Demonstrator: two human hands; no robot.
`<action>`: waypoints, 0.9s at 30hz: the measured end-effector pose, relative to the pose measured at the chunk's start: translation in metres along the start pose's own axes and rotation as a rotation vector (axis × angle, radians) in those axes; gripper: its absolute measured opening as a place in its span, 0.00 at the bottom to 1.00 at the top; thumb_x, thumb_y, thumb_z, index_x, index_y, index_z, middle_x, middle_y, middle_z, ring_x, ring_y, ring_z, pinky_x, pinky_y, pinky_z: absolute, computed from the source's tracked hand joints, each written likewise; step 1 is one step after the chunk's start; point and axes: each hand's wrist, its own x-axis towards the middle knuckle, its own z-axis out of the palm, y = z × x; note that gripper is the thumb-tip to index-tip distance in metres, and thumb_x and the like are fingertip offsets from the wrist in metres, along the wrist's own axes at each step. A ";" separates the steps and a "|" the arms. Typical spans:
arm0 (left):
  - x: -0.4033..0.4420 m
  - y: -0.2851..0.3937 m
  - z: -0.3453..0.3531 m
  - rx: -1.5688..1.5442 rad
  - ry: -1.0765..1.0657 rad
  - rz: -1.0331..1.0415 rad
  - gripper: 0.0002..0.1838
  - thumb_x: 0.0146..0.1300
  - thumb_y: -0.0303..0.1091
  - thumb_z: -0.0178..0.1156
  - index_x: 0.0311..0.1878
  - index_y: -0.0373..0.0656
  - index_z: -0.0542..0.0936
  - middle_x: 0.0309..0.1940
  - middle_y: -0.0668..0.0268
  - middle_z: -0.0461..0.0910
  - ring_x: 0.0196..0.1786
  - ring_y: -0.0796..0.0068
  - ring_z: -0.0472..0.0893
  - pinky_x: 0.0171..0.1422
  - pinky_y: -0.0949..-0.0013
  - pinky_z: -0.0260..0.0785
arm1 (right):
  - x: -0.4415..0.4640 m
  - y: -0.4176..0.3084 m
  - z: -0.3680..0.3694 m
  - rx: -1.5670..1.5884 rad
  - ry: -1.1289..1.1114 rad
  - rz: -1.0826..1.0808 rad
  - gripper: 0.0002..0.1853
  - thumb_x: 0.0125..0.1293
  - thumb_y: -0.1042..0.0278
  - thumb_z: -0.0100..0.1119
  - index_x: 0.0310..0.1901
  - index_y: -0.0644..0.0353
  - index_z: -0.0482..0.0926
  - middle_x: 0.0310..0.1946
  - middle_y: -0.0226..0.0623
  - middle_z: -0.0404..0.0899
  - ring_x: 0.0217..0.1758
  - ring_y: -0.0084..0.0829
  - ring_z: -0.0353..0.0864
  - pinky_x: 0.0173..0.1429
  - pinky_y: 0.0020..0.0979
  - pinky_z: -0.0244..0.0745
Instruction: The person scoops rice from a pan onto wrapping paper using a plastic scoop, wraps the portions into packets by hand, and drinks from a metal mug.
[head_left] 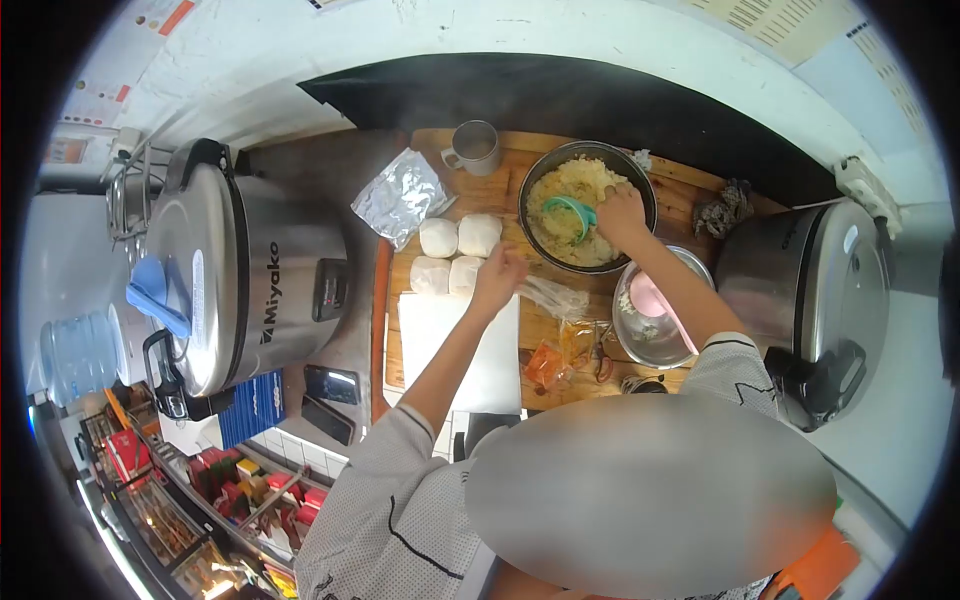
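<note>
My right hand is closed on a green scoop, which dips into yellowish rice in a round dark pan. My left hand is over the board, its fingers slightly apart, with nothing visible in them. Several white wrapped packets are grouped beside it. White paper sheets lie below the packets, under my left forearm. A clear plastic bag is just right of my left hand. Beneath my right forearm stands a metal bowl with a pink scoop and a little white rice.
A large Miyako cooker stands at left, another cooker at right. Foil and a metal mug sit behind the packets. Scissors and orange sachets lie near the front edge. Two phones rest at lower left.
</note>
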 end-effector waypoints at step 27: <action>0.021 0.022 0.029 -0.408 0.041 -0.157 0.21 0.68 0.26 0.50 0.63 0.45 0.59 0.35 0.61 0.75 0.35 0.69 0.82 0.41 0.67 0.80 | -0.025 0.003 -0.033 0.527 -0.318 -0.142 0.12 0.62 0.66 0.53 0.41 0.66 0.79 0.29 0.52 0.80 0.32 0.44 0.82 0.37 0.43 0.76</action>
